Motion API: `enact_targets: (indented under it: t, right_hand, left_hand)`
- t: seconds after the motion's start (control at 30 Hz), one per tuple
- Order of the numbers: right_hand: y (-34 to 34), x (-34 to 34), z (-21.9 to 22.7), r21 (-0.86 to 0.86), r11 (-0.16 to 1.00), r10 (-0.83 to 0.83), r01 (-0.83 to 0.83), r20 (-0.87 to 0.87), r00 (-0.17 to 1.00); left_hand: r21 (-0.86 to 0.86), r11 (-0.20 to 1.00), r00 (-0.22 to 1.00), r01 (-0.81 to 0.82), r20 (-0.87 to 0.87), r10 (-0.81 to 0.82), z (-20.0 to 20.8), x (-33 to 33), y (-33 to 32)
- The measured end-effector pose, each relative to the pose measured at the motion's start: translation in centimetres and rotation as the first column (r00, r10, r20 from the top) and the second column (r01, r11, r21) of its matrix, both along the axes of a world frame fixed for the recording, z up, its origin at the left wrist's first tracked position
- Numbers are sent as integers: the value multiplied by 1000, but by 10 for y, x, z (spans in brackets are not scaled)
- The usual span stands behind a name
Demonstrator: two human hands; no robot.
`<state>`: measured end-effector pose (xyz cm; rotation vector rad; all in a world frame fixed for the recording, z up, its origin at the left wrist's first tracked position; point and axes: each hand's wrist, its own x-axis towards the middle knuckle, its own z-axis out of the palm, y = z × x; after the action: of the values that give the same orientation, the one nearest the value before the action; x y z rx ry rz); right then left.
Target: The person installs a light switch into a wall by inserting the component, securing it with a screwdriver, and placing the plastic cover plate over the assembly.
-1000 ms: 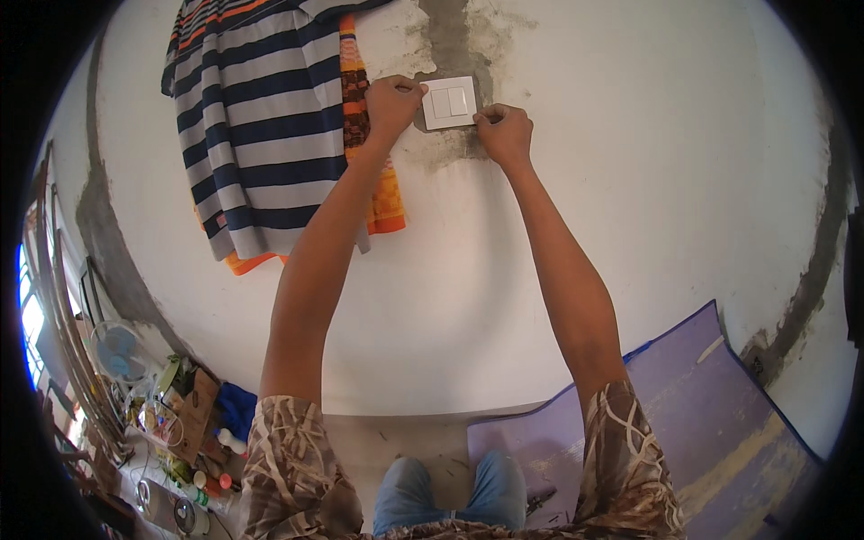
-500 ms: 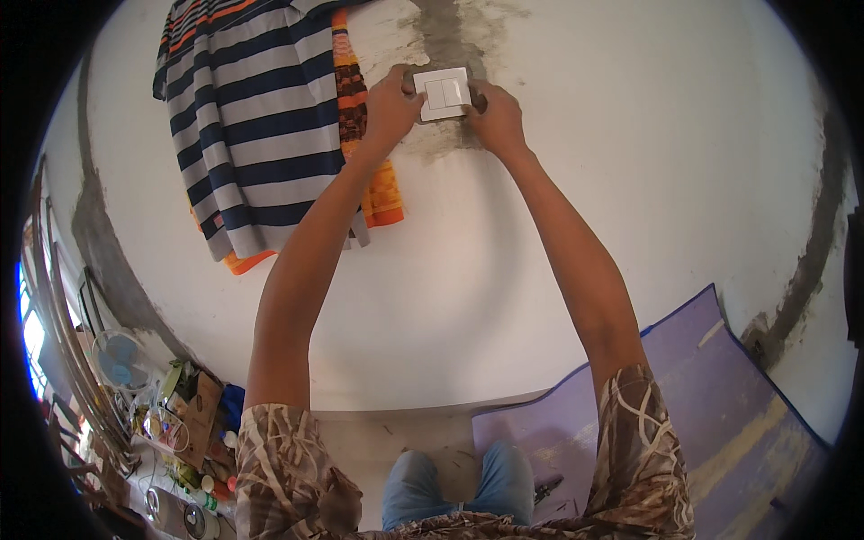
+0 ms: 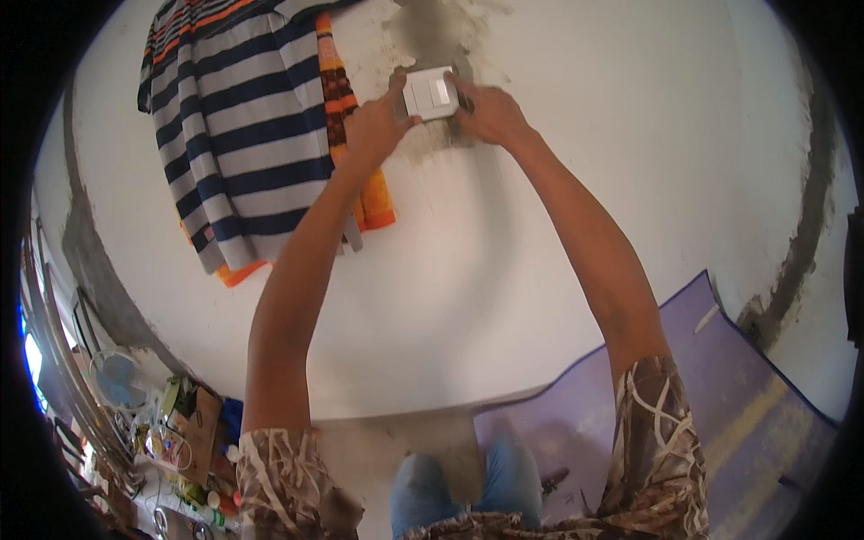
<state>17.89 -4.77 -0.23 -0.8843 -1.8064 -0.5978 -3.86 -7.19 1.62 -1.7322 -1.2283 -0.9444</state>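
Note:
A white two-button wall light switch (image 3: 420, 97) sits slightly tilted against the wall, on a strip of grey plaster. At its left edge is my left hand (image 3: 376, 128), index finger near the top corner and thumb at the lower corner. My right hand (image 3: 494, 114) grips the opposite edge, fingers bent around the plate's side. Both arms reach up and forward. What lies behind the switch is hidden.
Left of the switch hang a striped shirt (image 3: 247, 135) and an orange patterned cloth (image 3: 375, 202). A purple mat (image 3: 630, 423) covers the floor at the right. At lower left are a fan (image 3: 118, 378), a cardboard box (image 3: 200, 423) and long poles (image 3: 67, 346).
The view has shifted a little, so the wall appears slightly farther left. My left fingers have straightened along the switch's edge; both hands stay at its sides.

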Motion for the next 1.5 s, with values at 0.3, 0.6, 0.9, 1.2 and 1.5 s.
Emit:
enact_targets:
  t: [0.3,0.6,0.9,1.2,1.5]
  right_hand:
    - [-8,-24,23,64,988,-142,141,16,990]
    - [5,7,24,131,984,-151,125,214,965]
    - [-1,13,27,134,981,-170,140,248,954]
    - [2,5,25,191,963,-230,189,226,946]
    - [-10,-5,-9,188,975,-139,116,112,984]
  left_hand:
    - [12,1000,1000,-7,-18,7,1,-2,3]
    - [48,995,989,84,-124,-78,6,-11,5]
    - [-24,990,989,139,-54,-140,7,-12,1]
    - [-27,990,989,135,-54,-136,3,-15,-1]
    - [-45,999,995,-18,-103,13,-3,-3,5]
